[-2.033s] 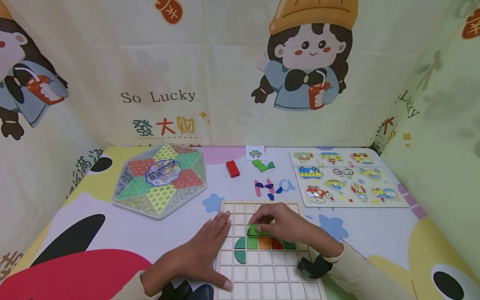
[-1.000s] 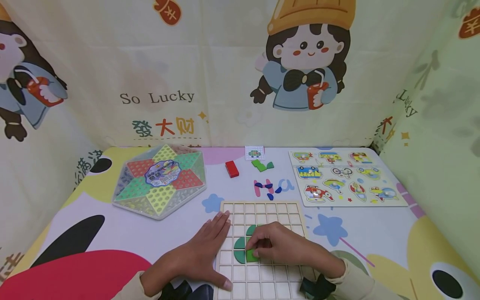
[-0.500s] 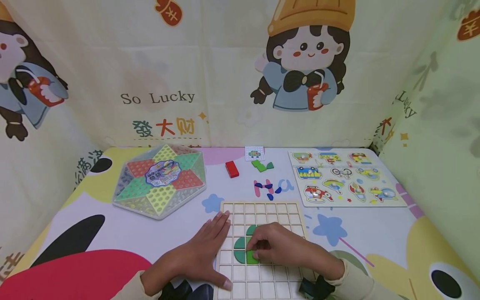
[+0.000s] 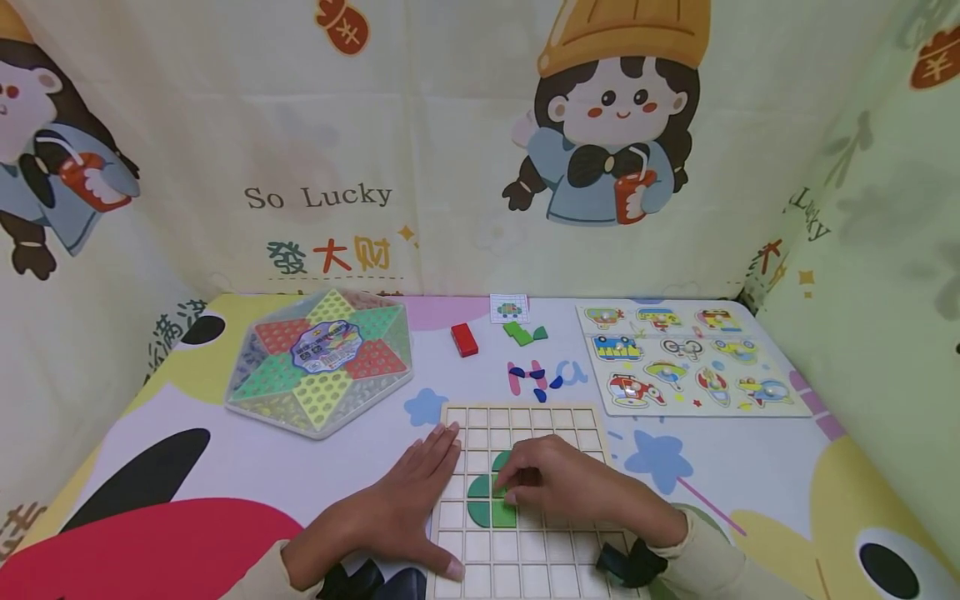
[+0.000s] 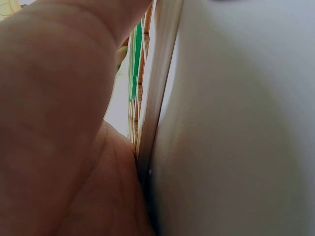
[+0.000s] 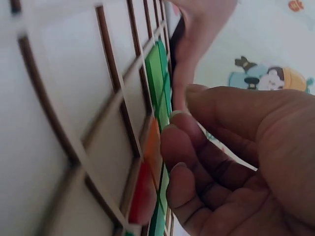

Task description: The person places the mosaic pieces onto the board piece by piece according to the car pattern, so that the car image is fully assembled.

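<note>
My left hand (image 4: pixel 405 500) rests flat along the left edge of a wooden grid board (image 4: pixel 480 577), fingers straight and thumb spread at the near corner. Over the board's middle, my right hand (image 4: pixel 573 483) has its fingers bent, the tips right at the coloured pieces with nothing held between them. A bright green square piece (image 4: pixel 505 515) sits in a cell beside a dark green rounded piece (image 4: pixel 479 513). In the right wrist view an orange piece (image 6: pixel 151 147) and a red piece (image 6: pixel 142 194) lie in the row beside the fingers; the hand hides them in the head view.
Behind the board lie a red block (image 4: pixel 464 340), bright green pieces (image 4: pixel 517 333), several dark blue pieces (image 4: pixel 538 374) and a small pattern card (image 4: pixel 509 308). A hexagonal box (image 4: pixel 318 367) stands at the left, a vehicle picture puzzle (image 4: pixel 693 358) at the right.
The right hand carried a bright green piece from above the coloured row to the cell below it, then let go and rose slightly. The left hand has stayed put.
</note>
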A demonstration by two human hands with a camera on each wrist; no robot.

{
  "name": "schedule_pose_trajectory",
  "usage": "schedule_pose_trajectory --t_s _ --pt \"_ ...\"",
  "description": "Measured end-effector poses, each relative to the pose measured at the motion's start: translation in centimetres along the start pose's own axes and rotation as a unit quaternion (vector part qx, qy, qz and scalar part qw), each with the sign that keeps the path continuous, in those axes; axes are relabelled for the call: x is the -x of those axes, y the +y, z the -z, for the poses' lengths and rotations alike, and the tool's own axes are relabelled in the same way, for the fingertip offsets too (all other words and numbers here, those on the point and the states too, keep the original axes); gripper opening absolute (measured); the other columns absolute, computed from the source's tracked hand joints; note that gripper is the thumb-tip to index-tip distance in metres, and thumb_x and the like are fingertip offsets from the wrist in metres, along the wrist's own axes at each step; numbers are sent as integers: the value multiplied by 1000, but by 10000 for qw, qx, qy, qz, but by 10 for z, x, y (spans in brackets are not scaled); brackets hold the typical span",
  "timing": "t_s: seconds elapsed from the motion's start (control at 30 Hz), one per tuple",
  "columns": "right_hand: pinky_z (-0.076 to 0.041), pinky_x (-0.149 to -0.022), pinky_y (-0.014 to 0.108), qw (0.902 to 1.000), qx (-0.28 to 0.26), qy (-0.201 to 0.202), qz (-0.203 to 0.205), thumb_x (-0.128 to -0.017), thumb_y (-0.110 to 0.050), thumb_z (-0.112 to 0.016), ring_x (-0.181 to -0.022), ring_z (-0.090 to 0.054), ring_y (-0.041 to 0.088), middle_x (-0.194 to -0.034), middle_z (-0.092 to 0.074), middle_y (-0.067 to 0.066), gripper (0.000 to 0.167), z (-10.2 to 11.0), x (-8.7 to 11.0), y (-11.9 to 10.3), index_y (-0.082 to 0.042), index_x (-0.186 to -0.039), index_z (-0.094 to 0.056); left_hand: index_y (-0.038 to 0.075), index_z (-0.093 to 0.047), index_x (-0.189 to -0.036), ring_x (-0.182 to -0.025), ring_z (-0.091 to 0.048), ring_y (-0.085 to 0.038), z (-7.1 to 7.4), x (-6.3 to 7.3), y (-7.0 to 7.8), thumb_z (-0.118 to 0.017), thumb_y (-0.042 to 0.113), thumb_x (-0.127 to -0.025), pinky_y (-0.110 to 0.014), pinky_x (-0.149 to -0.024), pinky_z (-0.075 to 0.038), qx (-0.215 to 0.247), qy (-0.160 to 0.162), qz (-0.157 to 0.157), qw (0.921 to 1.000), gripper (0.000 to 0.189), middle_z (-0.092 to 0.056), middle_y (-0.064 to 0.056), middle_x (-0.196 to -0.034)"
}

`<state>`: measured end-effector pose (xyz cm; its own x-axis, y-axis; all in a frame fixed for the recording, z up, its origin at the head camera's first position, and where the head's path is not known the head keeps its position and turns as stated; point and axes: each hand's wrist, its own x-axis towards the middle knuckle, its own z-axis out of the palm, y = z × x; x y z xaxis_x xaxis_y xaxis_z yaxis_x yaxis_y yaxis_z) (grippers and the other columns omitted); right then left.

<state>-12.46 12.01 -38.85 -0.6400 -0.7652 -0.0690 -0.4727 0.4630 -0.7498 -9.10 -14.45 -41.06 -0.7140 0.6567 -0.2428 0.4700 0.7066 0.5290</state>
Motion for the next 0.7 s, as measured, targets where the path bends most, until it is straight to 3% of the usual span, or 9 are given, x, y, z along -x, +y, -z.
schedule_pose_trajectory --t_s 0.13,0.33,0.53,0.7 --pt "-51 -77 25 9995 -82 311 -20 -93 -18 -68 -87 -58 6 -95 -67 -13 8 6 -4 10 -19 -99 -74 6 -10 -156 -147 11 -22 0 0 -1 -64 79 -67 -54 -115 -5 10 25 -9 10000 127 6 -4 -163" --pt "-50 -68 25 9959 -130 861 -236 -93 -16 -68 -79 -57 11 -93 -67 -13 9 18 -11 23 -16 -99 -75 7 -9 -156 -147 11 -22 -2 -1 -1 -63 80 -67 -53 -115 -5 -11 10 -36 10000 127 7 -3 -163" --pt "-52 -70 26 9881 -623 1395 -181 -92 -12 -69 -81 -59 17 -95 -69 -4 11 32 -23 33 -8 -101 -75 7 -9 -157 -147 11 -22 -1 -1 -1 -62 81 -67 -54 -115 -5 -62 12 -32 10000 128 7 -3 -163" --pt "-51 -69 24 9798 -830 1742 -523 -92 -11 -68 -81 -59 19 -96 -70 1 13 42 -37 46 -5 -102 -74 7 -10 -156 -147 10 -23 -1 0 0 -64 80 -67 -54 -115 -5 -62 49 -39 10000 127 6 -4 -163"
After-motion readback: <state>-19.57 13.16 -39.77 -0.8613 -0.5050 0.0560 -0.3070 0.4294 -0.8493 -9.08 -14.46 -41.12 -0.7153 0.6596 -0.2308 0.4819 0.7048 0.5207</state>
